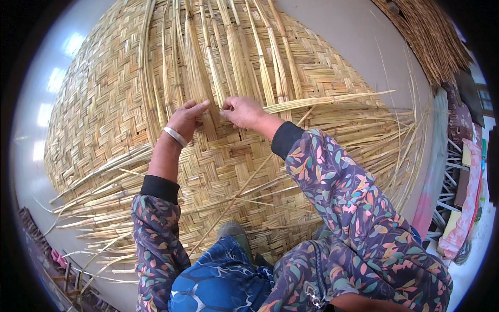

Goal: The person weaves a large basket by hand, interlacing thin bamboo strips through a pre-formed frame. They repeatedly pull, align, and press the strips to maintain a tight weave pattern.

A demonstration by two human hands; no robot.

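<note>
A large woven mat (pixel 99 93) of flat, pale yellow-brown reed strips spreads beneath my hands. Several long reed strips (pixel 236 52) run up from the hands to the far edge, lying loose over the weave. My left hand (pixel 187 120), with a white bangle at the wrist, is closed at the edge of a strip, its thumb lying along the top. Close by on the right, my right hand (pixel 243 112) pinches a reed strip between thumb and curled fingers. A crosswise strip (pixel 327 100) extends rightward from under the right hand. The fingertips' undersides are hidden.
Loose strip ends fan out past the mat at left (pixel 99 221) and right (pixel 374 135). A shoe (pixel 232 232) rests on the mat near my body. Brown stalks in a bundle (pixel 429 39) lie at the far right, beside a metal rack (pixel 452 171) with cloths.
</note>
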